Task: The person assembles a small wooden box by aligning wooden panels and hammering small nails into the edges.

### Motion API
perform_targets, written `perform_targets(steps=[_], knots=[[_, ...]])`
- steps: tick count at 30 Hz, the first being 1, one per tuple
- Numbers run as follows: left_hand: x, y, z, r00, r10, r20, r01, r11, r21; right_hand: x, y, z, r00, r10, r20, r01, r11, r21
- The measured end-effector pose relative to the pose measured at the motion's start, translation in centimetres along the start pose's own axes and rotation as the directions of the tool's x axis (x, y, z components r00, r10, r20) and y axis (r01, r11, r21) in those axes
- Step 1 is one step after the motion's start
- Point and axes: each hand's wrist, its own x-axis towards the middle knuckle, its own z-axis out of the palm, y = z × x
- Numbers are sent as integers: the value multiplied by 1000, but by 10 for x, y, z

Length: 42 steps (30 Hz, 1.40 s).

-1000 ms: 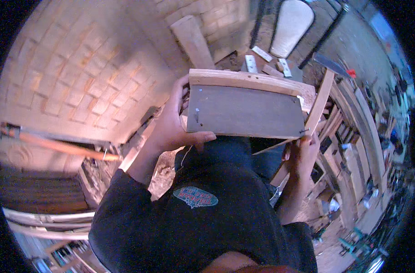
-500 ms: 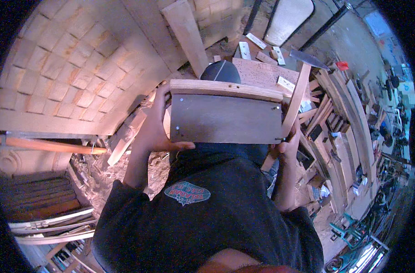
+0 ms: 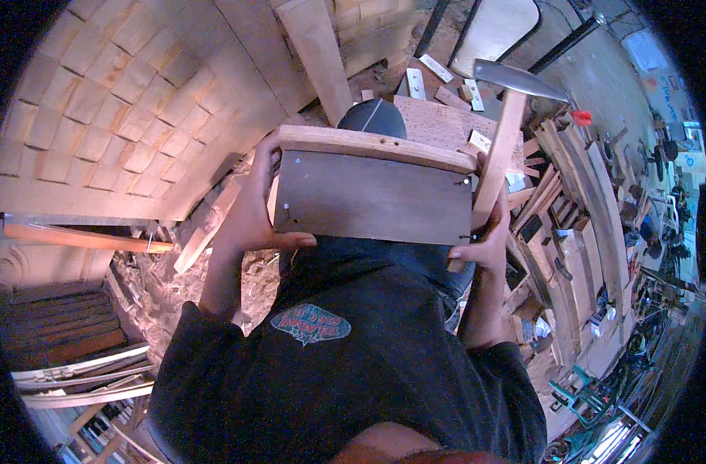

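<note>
The dark board (image 3: 376,193) is up in front of the black shirt (image 3: 353,371), between the two hands. Its long way runs from left to right, and a pale wood strip (image 3: 368,142) goes along its far edge. The left hand (image 3: 254,205) grips the left end, thumb on the near edge. The right hand (image 3: 488,247) is by the near right corner, wrapped around the hammer (image 3: 501,147). I can't tell if it grips the board too. The hammer's head points away, past the far right corner.

Smooth dark panel (image 3: 376,193), wooden hammer handle (image 3: 501,151), shiny metal head (image 3: 521,79), matt cloth shirt (image 3: 353,371)
</note>
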Motion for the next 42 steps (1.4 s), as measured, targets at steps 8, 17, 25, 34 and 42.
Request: perform_targets(steps=[8,17,25,34,42], knots=[[-2,1,-2,962,249,-114,-241,967,78,-5,4,2,993,-110,-41,103,982,-158],[-6,23,-19,864,500,-56,-483,856,185,-8,2,12,988,-149,-47,141,981,-135],[-4,18,-6,884,462,-74,-461,887,42,-13,-1,5,994,-86,-65,75,985,-157],[-9,14,-3,899,434,-56,-423,895,137,-11,6,-4,991,-128,-29,126,990,-66],[-18,9,-10,903,424,-67,-409,898,163,-28,-86,-58,995,-83,-46,60,927,-369]])
